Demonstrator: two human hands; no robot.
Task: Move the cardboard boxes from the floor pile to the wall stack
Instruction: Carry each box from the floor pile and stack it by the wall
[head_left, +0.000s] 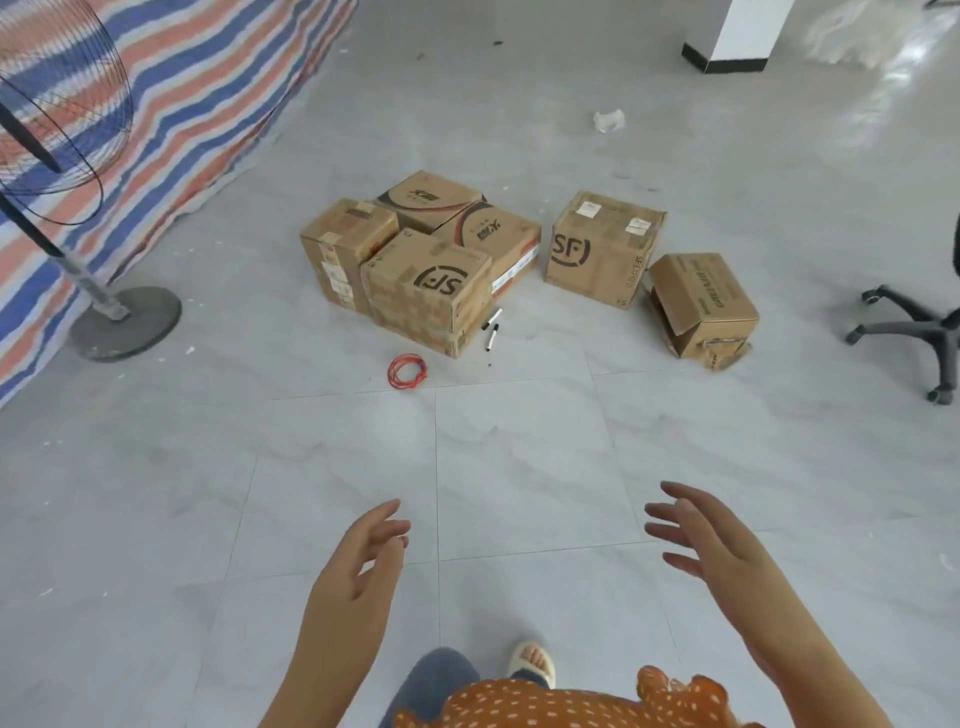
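A pile of brown cardboard boxes (423, 260) lies on the grey tiled floor ahead, several packed tightly together. An SF-marked box (602, 249) stands apart to their right. Beside it a smaller torn box (701, 306) sits tilted. My left hand (358, 566) and my right hand (711, 545) are raised in front of me, well short of the boxes. Both have relaxed fingers and hold nothing.
A standing fan (62, 171) with a round base (127, 322) stands at the left before a striped tarp (208, 93). A red wire coil (407, 371) and markers (491, 327) lie by the pile. An office chair base (914, 327) is at the right, a white pillar (737, 36) behind.
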